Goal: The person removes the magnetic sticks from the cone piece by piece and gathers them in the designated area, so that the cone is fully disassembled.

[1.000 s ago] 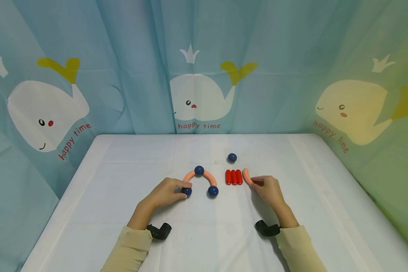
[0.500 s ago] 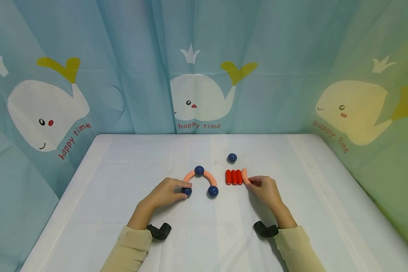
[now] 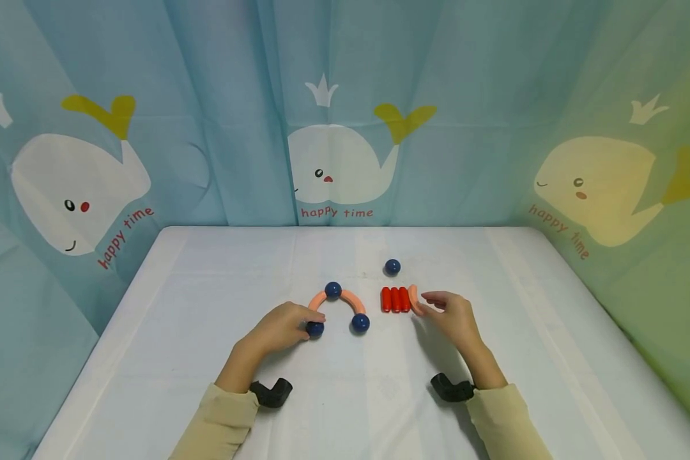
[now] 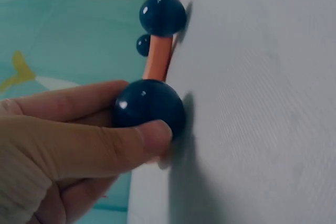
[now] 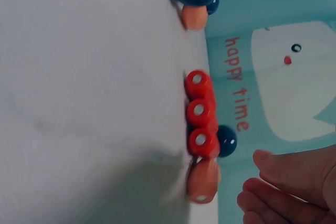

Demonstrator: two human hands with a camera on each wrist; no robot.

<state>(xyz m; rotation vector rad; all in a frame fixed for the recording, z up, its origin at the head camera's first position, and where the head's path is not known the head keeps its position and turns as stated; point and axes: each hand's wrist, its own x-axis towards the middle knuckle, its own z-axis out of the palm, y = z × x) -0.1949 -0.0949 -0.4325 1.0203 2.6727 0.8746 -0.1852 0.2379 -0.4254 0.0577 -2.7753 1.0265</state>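
My left hand (image 3: 284,326) pinches a glossy blue ball (image 4: 149,108) between thumb and fingers. That ball forms the left end of an arch: two curved orange sticks (image 3: 353,301) run from a blue ball (image 3: 333,291) at its top down to the end balls. The right end ball (image 3: 360,323) lies on the table. My right hand (image 3: 451,317) hovers beside a loose curved orange stick (image 5: 203,181), thumb and fingers parted with nothing between them. This stick lies against a row of three short red rods (image 3: 395,299), whose pale round end spots show in the right wrist view.
Behind the red rods sits a single blue ball (image 3: 393,267). Everything lies on a white-covered table (image 3: 351,409). A blue-green curtain (image 3: 236,128) printed with whales closes off the back and sides. Black wrist mounts (image 3: 451,388) stick out inward from both cuffs.
My right hand slid the loose orange stick left against the red rods, then let go and drew slightly away. My left hand shifted the arch's left end and top ball slightly.
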